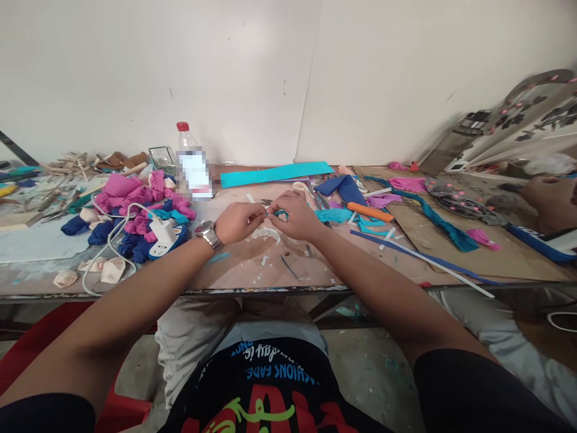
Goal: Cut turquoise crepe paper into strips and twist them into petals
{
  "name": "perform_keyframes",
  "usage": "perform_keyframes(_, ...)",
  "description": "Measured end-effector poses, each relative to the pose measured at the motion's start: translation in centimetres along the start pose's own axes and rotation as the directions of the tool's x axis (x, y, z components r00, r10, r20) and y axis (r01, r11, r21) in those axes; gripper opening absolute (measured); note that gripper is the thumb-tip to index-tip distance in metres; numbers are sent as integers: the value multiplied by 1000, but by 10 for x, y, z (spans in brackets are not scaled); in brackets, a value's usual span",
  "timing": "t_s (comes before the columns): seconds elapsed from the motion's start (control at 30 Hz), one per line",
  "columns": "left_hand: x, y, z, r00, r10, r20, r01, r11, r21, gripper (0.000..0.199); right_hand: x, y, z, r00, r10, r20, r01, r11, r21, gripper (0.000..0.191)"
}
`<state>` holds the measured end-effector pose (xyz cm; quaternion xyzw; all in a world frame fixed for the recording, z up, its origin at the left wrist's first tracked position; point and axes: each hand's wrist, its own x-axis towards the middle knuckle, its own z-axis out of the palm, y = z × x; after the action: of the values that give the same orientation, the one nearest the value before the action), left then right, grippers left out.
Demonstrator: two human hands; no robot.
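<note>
My left hand (241, 221), with a metal watch (209, 235) on its wrist, and my right hand (295, 213) meet above the middle of the table. Their fingertips are pinched together on a small piece of teal crepe paper (282, 214), mostly hidden by the fingers. Below them on the tabletop lies a white curved band (270, 234). To the right of my right hand are loose turquoise crepe paper pieces (333, 215) and an orange-handled tool (369, 211). A roll of tape (299, 186) sits just behind it.
Pink and blue crepe paper rolls (135, 201) are heaped at left beside a power strip (167, 242) with a white cable. A phone (196, 174) leans on a bottle (184, 135). Turquoise paper (274, 174) lies behind. At far right is another person's hand (547, 201).
</note>
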<state>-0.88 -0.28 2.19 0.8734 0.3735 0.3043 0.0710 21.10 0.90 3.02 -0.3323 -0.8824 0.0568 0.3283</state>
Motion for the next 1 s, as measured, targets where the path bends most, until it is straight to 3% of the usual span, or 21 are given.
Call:
perform_keyframes(0.1, 0, 3, 0, 999, -31, -13, 30, 996, -83, 20, 0, 0, -1, 1000, -23, -7, 23, 1000, -16, 7)
perform_keyframes(0.17, 0, 4, 1, 996, -92, 12, 92, 964, -250, 27, 0, 1, -1, 999, -43, -10, 43, 999, -31, 8)
perform_keyframes(0.27, 2, 3, 5, 972, -177, 157, 236, 796, -558, 47, 0, 3, 0, 998, -68, 0, 68, 996, -65, 9)
perform_keyframes(0.33, 3, 1, 7, 946, -200, 257, 323, 675, -664, 58, 0, 4, -1, 997, -75, 10, 76, 993, -94, 9)
perform_keyframes(0.43, 4, -2, 10, 924, -241, 297, 382, 584, -717, 62, 0, 4, -2, 996, -89, 25, 91, 988, -126, 10)
perform_keyframes(0.67, 4, -2, 11, 915, -295, 276, 398, 538, -743, 53, 0, -1, -6, 989, -141, 45, 147, 970, -192, 15)
perform_keyframes(0.83, 4, -2, 10, 925, -286, 251, 377, 595, -710, 48, 0, -2, -6, 987, -152, 58, 160, 967, -197, 18)
perform_keyframes(0.93, 2, -1, 9, 962, -226, 152, 272, 767, -581, 43, 0, -1, -3, 995, -96, 20, 98, 986, -137, 17)
perform_keyframes(1.0, 1, 0, 6, 986, -159, 50, 165, 904, -395, 38, 0, 0, -1, 999, -35, 0, 35, 996, -78, 18)
